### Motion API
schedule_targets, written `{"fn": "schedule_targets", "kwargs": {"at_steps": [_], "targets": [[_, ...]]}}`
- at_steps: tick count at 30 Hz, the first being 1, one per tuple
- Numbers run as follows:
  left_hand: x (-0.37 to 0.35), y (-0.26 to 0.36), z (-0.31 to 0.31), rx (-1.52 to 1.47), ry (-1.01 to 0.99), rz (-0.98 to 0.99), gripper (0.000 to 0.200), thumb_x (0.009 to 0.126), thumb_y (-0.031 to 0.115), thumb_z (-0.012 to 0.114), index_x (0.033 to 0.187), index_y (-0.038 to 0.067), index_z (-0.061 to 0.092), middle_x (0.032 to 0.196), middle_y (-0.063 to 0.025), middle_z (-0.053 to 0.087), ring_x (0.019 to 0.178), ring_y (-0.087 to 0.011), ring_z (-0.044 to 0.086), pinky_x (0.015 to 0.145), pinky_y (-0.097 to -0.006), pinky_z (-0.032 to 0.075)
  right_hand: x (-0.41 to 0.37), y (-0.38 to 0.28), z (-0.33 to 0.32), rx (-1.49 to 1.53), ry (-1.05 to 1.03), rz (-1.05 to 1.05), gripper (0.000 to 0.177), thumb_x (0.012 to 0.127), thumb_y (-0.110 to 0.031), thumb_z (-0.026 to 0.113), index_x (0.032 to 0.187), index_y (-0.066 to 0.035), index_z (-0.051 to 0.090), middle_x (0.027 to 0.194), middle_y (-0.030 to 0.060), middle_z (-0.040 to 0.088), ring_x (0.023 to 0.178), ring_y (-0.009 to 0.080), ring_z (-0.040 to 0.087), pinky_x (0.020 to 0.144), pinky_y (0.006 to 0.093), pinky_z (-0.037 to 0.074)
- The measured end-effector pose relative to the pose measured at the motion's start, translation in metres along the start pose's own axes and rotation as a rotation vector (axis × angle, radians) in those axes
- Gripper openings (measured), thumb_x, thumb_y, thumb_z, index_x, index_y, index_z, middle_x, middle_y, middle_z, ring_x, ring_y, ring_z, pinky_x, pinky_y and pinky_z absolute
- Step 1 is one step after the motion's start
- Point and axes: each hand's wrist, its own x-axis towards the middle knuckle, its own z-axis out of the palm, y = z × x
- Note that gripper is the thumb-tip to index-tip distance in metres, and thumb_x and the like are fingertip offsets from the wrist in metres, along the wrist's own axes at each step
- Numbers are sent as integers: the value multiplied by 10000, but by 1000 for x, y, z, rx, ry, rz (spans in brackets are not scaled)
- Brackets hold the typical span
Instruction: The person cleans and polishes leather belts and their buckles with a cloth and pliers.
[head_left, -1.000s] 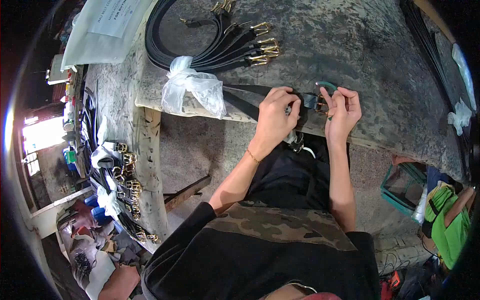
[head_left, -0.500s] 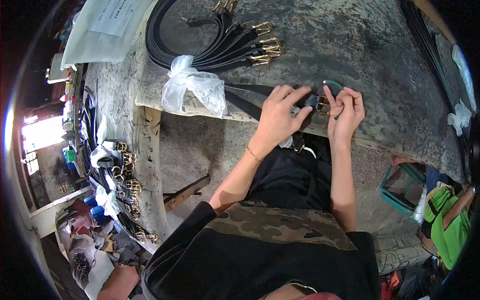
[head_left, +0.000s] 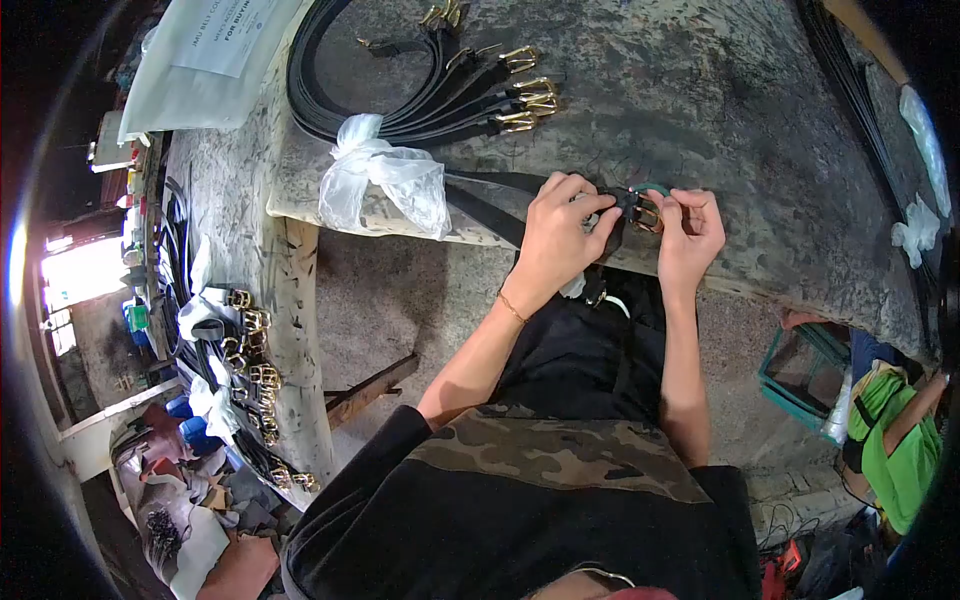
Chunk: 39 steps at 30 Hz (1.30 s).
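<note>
Bright window (head_left: 85, 268), speckled grey floor (head_left: 375, 300)

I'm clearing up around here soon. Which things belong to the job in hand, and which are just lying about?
Likely the job:
black strap
gold-toned buckle
curved green piece
bundled belts

Apparently just lying about:
printed bag
green frame
scraps

Black top (head_left: 520, 530), camouflage panel (head_left: 560, 458), bracelet (head_left: 511, 307) probably gold-coloured.

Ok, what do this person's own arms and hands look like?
The left hand and right hand are ungloved. Dark black sleeves end near the elbows. A thin gold-coloured bracelet circles the left wrist; none shows on the right.
</note>
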Motion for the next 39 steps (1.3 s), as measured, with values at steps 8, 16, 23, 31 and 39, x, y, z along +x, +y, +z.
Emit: {"fn": "schedule_targets", "kwargs": {"at_steps": [8, 16, 23, 31, 39], "targets": [[0, -1, 1, -20, 0, -19, 102, 729, 39, 769, 820, 6, 738, 824, -98, 642, 806, -289, 592, 712, -377, 508, -1, 4, -1, 9, 4, -18, 92, 871, 90, 601, 849, 20, 545, 827, 9, 524, 773, 83, 579, 765, 256, 526], [0, 0, 3, 16, 21, -24, 94, 732, 45, 776, 821, 24, 754, 798, -92, 642, 787, -264, 612, 698, -362, 507, -1, 4, -2, -86, 11, -24, 98, 846, 67, 630, 833, 7, 553, 800, -3, 526, 707, 54, 502, 685, 224, 460], [1, 0, 4, 30, 28, -17, 71, 735, 36, 772, 798, 17, 744, 798, -96, 640, 777, -268, 613, 692, -366, 511, -2, -2, -2, -141, 5, -2, 94, 843, 56, 638, 839, 6, 559, 802, -4, 536, 698, 50, 496, 641, 219, 414], [2, 2, 4, 145, -31, 93, 106, 759, -15, 705, 836, 0, 632, 853, -111, 582, 844, -311, 568, 750, -398, 484, 2, -3, 2, 93, 6, -19, 107, 894, 105, 577, 850, 19, 532, 788, 1, 474, 703, 55, 485, 874, 356, 581], [-2, -3, 3, 83, -61, 62, 159, 769, -43, 672, 867, -10, 551, 890, -144, 555, 884, -337, 540, 772, -414, 464, 1, 0, 1, 47, 1, 3, 102, 890, 94, 591, 843, 19, 540, 803, 4, 498, 729, 60, 500, 844, 312, 563]]}}
